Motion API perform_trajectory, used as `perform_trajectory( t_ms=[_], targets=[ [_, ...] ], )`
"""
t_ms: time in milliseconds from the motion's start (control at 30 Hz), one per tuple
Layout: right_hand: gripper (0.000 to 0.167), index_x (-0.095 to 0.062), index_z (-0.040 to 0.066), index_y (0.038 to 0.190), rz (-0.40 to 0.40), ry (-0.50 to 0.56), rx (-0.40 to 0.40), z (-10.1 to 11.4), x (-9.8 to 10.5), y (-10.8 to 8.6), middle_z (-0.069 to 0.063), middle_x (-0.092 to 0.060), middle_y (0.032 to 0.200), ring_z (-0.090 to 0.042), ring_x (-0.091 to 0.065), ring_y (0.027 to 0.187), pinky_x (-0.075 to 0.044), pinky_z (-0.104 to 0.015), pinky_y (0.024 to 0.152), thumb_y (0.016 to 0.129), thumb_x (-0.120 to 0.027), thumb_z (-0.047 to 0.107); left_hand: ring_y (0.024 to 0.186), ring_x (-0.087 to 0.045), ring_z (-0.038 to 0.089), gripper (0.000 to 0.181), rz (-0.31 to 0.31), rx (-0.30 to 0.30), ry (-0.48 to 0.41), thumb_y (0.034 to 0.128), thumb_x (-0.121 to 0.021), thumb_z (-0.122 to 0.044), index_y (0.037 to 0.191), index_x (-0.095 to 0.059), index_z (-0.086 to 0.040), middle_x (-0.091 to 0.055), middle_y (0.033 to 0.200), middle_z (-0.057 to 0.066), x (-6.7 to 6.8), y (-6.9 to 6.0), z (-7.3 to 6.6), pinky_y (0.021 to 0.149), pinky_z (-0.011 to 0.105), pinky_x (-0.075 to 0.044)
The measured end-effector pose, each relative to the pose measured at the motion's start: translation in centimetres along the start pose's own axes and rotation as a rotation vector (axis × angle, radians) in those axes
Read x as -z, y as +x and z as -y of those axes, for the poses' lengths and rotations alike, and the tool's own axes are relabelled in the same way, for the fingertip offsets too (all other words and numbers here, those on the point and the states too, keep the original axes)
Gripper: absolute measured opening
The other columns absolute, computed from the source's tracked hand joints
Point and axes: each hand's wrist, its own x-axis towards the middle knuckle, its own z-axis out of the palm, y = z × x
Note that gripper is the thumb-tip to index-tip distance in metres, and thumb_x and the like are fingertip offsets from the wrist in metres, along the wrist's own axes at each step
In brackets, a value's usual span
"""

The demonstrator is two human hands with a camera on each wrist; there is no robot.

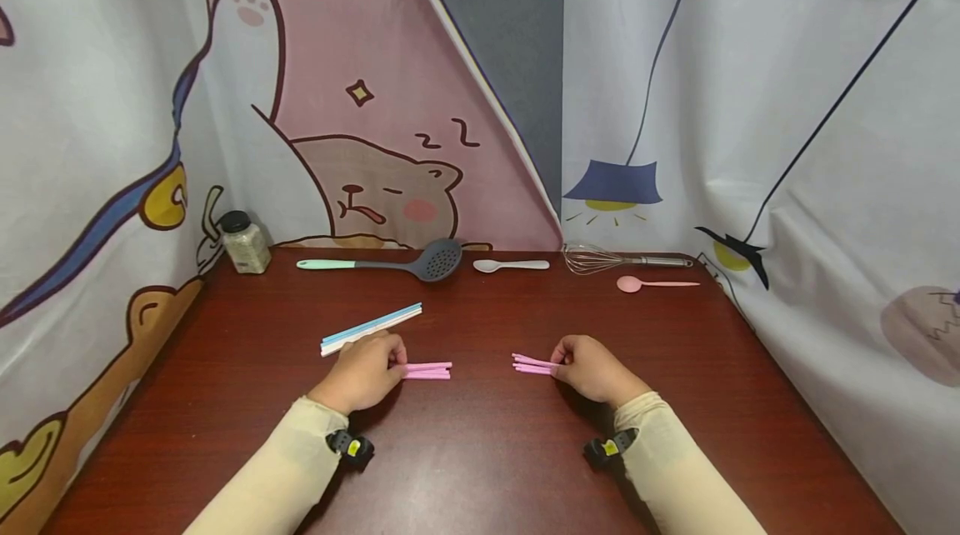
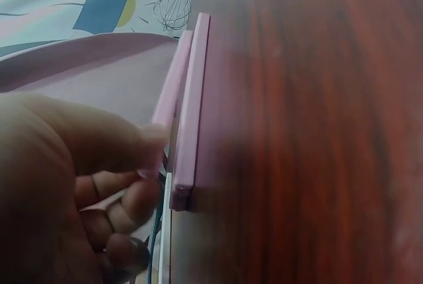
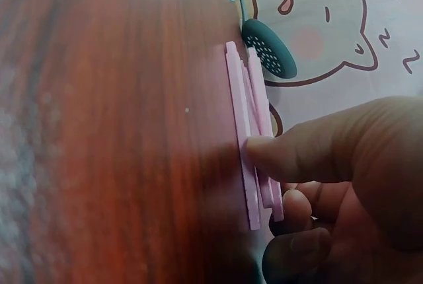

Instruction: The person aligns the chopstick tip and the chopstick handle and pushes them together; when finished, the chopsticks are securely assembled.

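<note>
here, pink sticks (image 2: 192,112) show in 2 separate groups at the worktop (image 1: 480,468), left hand (image 1: 366,372) pinching at least 1 stick, right hand (image 1: 592,370) pinching several; uneven thumb pressure could let loose sticks slip out and scatter.

From where I stand, the counter (image 1: 480,452) carries one jar (image 1: 246,247) at the far left, one slotted skimmer (image 1: 438,262), one whisk (image 1: 630,261), two spoons (image 1: 517,265), two bunches of pink sticks (image 1: 429,372) and one of blue and white sticks (image 1: 371,325), the sticks within each lying too close to number.
</note>
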Motion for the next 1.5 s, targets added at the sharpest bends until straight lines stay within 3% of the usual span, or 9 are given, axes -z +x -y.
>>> perform_trajectory(
  t_ms=[167, 333, 467, 667, 933, 1200, 1500],
  targets=[
    [0.014, -0.068, 0.011, 0.084, -0.028, 0.009, 0.024, 0.5, 0.1, -0.1, 0.001, -0.055, 0.072, -0.015, -0.049, 0.068, -0.040, -0.028, 0.062, 0.091, -0.076, 0.002, 0.074, -0.052, 0.011, 0.016, -0.021, -0.056, -0.127, 0.0936, -0.076, -0.008, 0.089, -0.064, -0.017, -0.057, 0.079, -0.006, -0.1, 0.1, -0.1, 0.075, 0.036, -0.043],
    [0.011, -0.069, 0.012, 0.090, -0.074, 0.082, 0.097, 2.6, 0.2, -0.8, 0.002, -0.059, 0.077, -0.014, -0.053, 0.070, -0.045, -0.028, 0.063, 0.093, -0.076, 0.004, 0.072, -0.052, 0.010, 0.012, -0.024, -0.113, -0.283, 0.0973, -0.073, -0.007, 0.095, -0.064, -0.015, -0.057, 0.080, -0.006, -0.1, 0.0, -0.5, 0.067, 0.027, -0.046],
    [0.013, -0.069, 0.015, 0.091, -0.091, 0.150, 0.162, 4.3, 0.0, -1.4, 0.004, -0.061, 0.078, -0.013, -0.055, 0.071, -0.047, -0.026, 0.063, 0.093, -0.079, 0.006, 0.075, -0.053, 0.009, 0.013, -0.057, -0.148, -0.353, 0.0979, -0.073, -0.007, 0.097, -0.064, -0.016, -0.058, 0.084, -0.007, 0.0, -0.2, -1.1, 0.068, 0.026, -0.047],
    [0.017, -0.069, 0.018, 0.089, -0.127, 0.172, 0.226, 5.6, -0.1, -2.1, 0.007, -0.063, 0.079, -0.010, -0.057, 0.074, -0.049, -0.025, 0.066, 0.091, -0.081, 0.005, 0.079, -0.056, 0.009, 0.016, -0.090, -0.191, -0.397, 0.0972, -0.075, -0.008, 0.095, -0.063, -0.018, -0.060, 0.086, -0.009, 0.2, -0.5, -2.0, 0.073, 0.026, -0.050],
    [0.018, -0.070, 0.017, 0.088, -0.153, 0.166, 0.254, 6.0, 0.0, -2.3, 0.009, -0.062, 0.079, -0.008, -0.056, 0.072, -0.049, -0.025, 0.065, 0.091, -0.080, 0.003, 0.082, -0.056, 0.010, 0.015, -0.092, -0.187, -0.393, 0.0969, -0.075, -0.009, 0.096, -0.063, -0.018, -0.060, 0.087, -0.010, 0.5, -0.7, -2.4, 0.075, 0.027, -0.049],
    [0.020, -0.071, 0.017, 0.087, -0.200, 0.170, 0.279, 6.4, 0.0, -2.5, 0.009, -0.062, 0.079, -0.006, -0.054, 0.070, -0.047, -0.024, 0.062, 0.088, -0.082, 0.000, 0.082, -0.056, 0.009, 0.014, -0.147, -0.224, -0.405, 0.0967, -0.072, -0.004, 0.095, -0.065, -0.017, -0.062, 0.087, -0.010, 0.2, -0.7, -2.6, 0.076, 0.028, -0.050],
    [0.014, -0.072, 0.011, 0.088, -0.216, 0.326, 0.238, 6.6, -0.3, -2.4, 0.001, -0.066, 0.078, -0.009, -0.054, 0.066, -0.045, -0.023, 0.058, 0.092, -0.077, -0.001, 0.078, -0.057, 0.009, 0.012, -0.202, -0.216, -0.534, 0.0963, -0.073, -0.002, 0.096, -0.068, -0.012, -0.063, 0.085, -0.006, -0.1, -0.7, -3.0, 0.070, 0.026, -0.050]
  ],
)
